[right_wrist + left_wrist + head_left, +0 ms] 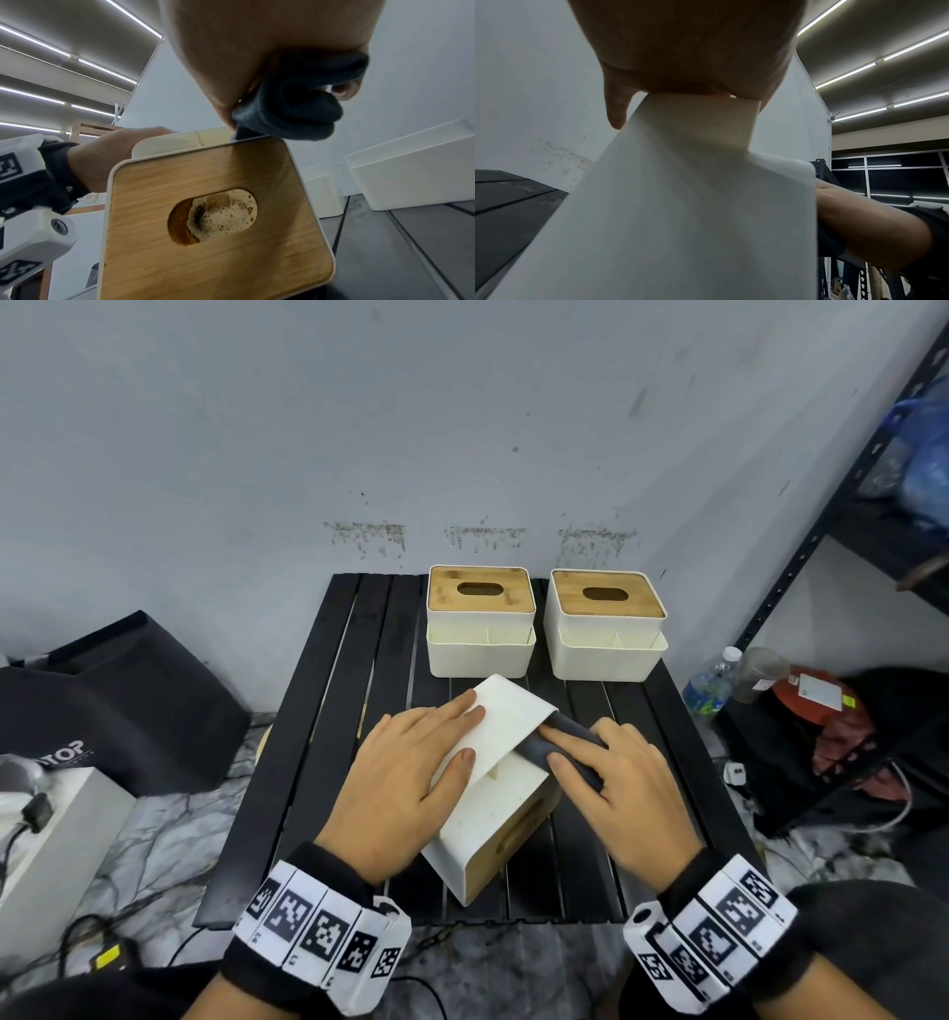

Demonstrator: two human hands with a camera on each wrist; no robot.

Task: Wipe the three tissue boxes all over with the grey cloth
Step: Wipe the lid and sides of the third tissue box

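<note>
Head view: on the black slatted table (328, 711), a person's left hand (411, 773) lies flat with fingers spread on the upturned white side of the tipped tissue box (493, 793), steadying it. The right hand (611, 783) presses the grey cloth (570, 737) with straight fingers against the box's right edge (wooden lid facing right). Two more boxes (480, 621) stand upright behind.
</note>
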